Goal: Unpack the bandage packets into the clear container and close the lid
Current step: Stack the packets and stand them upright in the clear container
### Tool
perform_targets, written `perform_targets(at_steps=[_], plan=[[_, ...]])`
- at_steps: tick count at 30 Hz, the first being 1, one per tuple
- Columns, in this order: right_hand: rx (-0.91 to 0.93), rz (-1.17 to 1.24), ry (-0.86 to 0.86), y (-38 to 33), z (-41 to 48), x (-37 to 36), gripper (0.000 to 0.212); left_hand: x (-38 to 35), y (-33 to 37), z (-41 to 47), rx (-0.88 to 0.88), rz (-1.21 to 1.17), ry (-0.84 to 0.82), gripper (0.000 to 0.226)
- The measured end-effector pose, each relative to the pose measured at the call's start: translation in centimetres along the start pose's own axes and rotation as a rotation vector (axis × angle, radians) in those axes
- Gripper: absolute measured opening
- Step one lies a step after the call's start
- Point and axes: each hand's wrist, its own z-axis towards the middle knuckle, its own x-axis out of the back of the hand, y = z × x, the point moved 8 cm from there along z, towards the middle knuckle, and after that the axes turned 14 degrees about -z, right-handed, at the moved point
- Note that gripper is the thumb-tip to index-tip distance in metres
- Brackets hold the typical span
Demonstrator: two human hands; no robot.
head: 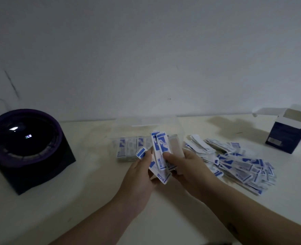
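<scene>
We noted left grip [141, 167] and right grip [184, 167] both curled round fanned bandage packets [160, 154], just before clear container [128, 129], presumably squaring them to fit; loose pile [238, 163] right on worktop [93, 174].

Bare left grip [140, 174] and right grip [187, 167], bare forearms [110, 218], small dark mark [232, 227] on the right one.

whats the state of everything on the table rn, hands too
clear plastic container: lid looks raised, partly filled with packets
bundle of blue-and-white bandage packets: held above the table, fanned unevenly
left hand: fingers grip the bundle
right hand: fingers grip the bundle
loose pile of bandage packets: spread on the table, right of the container
blue-and-white cardboard box: upright, top flap open
dark purple round device: cannot tell
</scene>
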Motion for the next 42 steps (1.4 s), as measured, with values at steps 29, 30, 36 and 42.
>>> perform_targets(at_steps=[29,30,36,42], plan=[[0.307,-0.384,0.196,-1.3,-1.3,1.0,0.022,2.8,-0.1,1.3,-0.098,-0.024,0.109,0.013],[0.342,-0.392,0.17,-1.5,-1.5,0.6,0.021,3.0,0.0,1.3,-0.113,0.014,0.127,0.011],[0.35,-0.449,0.1,-1.4,-1.3,-0.9,0.022,3.8,1.0,1.1,-0.18,0.117,0.191,0.005],[0.339,-0.492,0.159,-1.1,-0.6,-1.4,0.031,3.5,0.7,1.5,-0.076,-0.033,0.218,0.037]])
